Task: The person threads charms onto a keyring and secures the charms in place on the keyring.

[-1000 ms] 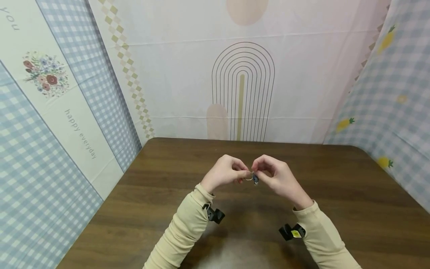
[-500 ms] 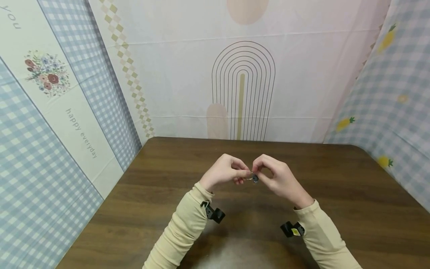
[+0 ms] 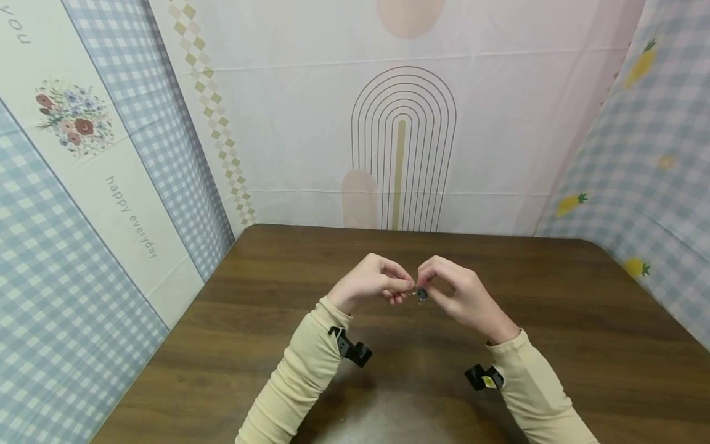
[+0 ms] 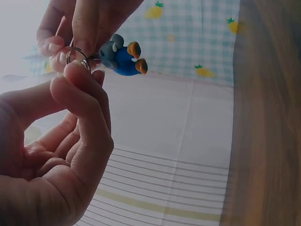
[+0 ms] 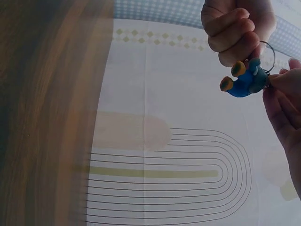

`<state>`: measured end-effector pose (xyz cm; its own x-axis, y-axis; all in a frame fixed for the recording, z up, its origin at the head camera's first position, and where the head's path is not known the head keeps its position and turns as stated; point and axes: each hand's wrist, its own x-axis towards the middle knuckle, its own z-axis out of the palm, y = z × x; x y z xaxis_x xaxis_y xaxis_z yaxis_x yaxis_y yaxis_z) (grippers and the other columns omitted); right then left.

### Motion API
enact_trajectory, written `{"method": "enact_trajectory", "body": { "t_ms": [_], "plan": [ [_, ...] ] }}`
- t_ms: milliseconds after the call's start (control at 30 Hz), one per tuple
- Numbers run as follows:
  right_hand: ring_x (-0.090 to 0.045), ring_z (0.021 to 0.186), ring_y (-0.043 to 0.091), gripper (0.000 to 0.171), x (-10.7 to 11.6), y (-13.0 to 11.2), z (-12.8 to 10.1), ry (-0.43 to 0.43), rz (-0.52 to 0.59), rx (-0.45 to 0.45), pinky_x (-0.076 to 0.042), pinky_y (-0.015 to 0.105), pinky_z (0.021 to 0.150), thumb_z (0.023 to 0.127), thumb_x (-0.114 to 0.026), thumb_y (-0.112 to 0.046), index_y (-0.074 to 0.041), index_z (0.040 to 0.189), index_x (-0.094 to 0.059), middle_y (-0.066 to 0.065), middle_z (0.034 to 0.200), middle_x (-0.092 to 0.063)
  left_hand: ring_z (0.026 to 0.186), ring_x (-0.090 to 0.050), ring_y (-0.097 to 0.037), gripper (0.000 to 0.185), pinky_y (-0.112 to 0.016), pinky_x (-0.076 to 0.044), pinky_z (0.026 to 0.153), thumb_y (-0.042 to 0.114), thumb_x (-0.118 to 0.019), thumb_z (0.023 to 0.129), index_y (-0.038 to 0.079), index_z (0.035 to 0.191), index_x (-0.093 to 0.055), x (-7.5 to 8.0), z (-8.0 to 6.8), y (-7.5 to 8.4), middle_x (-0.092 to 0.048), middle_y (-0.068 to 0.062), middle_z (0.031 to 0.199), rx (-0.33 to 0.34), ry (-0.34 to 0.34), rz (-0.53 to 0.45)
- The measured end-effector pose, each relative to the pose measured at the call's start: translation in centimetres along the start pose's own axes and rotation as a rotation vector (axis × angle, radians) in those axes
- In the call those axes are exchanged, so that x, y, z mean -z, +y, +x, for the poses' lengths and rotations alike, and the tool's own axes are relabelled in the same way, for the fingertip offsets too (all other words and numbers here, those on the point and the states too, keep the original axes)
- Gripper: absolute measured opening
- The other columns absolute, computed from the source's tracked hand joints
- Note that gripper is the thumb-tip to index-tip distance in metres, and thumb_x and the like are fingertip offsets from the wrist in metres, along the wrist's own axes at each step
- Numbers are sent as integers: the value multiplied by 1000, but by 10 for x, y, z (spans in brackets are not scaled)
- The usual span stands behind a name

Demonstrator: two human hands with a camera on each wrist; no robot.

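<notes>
Above the middle of the table, my left hand (image 3: pixel 368 285) pinches a thin metal key ring (image 4: pixel 69 55) between thumb and forefinger. From the ring hangs a small keychain figure (image 4: pixel 120 59) with a blue body, grey head and orange feet. My right hand (image 3: pixel 460 295) pinches the keychain at the head end of the figure, where it joins the ring; the fingertips hide the exact link. In the right wrist view the ring (image 5: pixel 274 56) stands out beside the left fingers, and the figure's feet point away from the right hand.
A dark brown wooden table (image 3: pixel 266 382) lies beneath both hands. Behind it hangs a pale printed cloth (image 3: pixel 299 135), with checked cloths at the left (image 3: pixel 33 203) and right (image 3: pixel 665 203). Black wrist cameras sit on both sleeves.
Both hands stay nearly in place, still on the keychain. The small figure has turned slightly between them, and the ring shows less in the head view.
</notes>
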<state>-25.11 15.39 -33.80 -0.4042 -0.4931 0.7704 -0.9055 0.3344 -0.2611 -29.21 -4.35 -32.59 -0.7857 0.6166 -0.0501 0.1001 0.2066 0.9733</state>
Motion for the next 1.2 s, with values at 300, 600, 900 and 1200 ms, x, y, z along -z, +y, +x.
{"method": "enact_trajectory", "body": {
  "t_ms": [300,600,900,1200],
  "plan": [
    [-59,82,12,18,9,29,2,66,44,145,-47,13,80,98,-54,-16,-5,86,-62,3,89,-63,60,-59,-8,25,-20,-51,59,0,-59,91,-18,108,-60,-1,21,0,-62,-1,68,14,-54,-163],
    [-59,82,11,21,20,48,5,82,60,172,-47,13,78,98,-54,-16,-3,84,-61,5,89,-63,62,-58,-8,23,-21,-51,62,1,-60,92,-16,107,-59,-3,38,3,-62,0,69,-23,-49,-181],
    [-60,86,13,38,26,63,7,69,62,128,-49,14,80,69,-71,23,-2,96,-65,6,94,-65,63,-60,-8,14,-24,-53,63,6,-70,87,-6,94,-71,-9,45,9,-70,-18,78,-190,97,158],
    [-60,75,8,30,23,67,5,106,-50,-22,-47,12,69,74,-73,16,-5,94,-67,2,87,-68,72,-65,-14,10,-16,-50,64,10,-68,89,2,93,-73,-17,48,13,-74,-12,86,-300,256,435]
  ]
}}
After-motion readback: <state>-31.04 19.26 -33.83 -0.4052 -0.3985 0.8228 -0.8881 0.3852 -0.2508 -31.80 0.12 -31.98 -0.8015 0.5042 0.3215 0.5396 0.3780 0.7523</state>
